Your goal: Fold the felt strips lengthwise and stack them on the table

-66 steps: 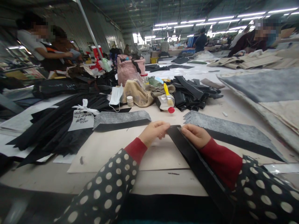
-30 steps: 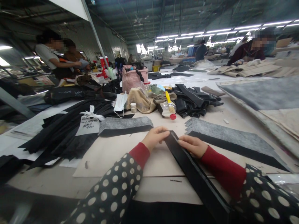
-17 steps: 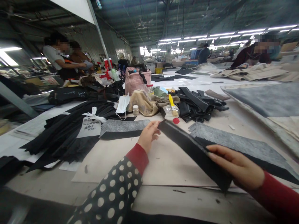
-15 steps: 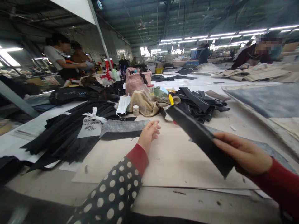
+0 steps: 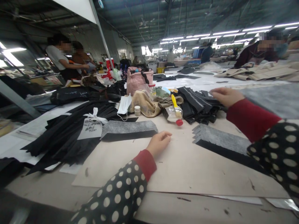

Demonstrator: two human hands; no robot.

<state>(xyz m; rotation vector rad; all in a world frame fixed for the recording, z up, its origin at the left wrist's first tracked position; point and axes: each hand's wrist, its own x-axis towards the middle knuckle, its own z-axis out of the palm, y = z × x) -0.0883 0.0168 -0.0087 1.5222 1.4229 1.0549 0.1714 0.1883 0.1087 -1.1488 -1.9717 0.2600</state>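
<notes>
My left hand (image 5: 160,143) hovers over the pale board (image 5: 177,168), fingers loosely stretched and nothing in them. It is beside a stack of grey-and-black fabric strips (image 5: 129,129). At the right edge of a heap of folded black strips (image 5: 192,101) is my right hand (image 5: 226,96), its fingers stretched out and no strip visibly gripped. A second fanned stack of grey-and-black strips (image 5: 221,140) lies on the board below my right sleeve. A yellow-handled brush (image 5: 174,102) rests on a container with a red cap (image 5: 179,122), left of the heap.
At left lies a bundle of black fabric (image 5: 63,137) with a handwritten tag (image 5: 90,129). Behind the board are a face mask (image 5: 124,104), a small jar (image 5: 137,110), a tan cloth (image 5: 144,104) and a pink bag (image 5: 139,81). Several people work farther off.
My right hand has moved up and away to the heap, and the folded black strip it held is no longer in it. My left hand has shifted slightly right and down.
</notes>
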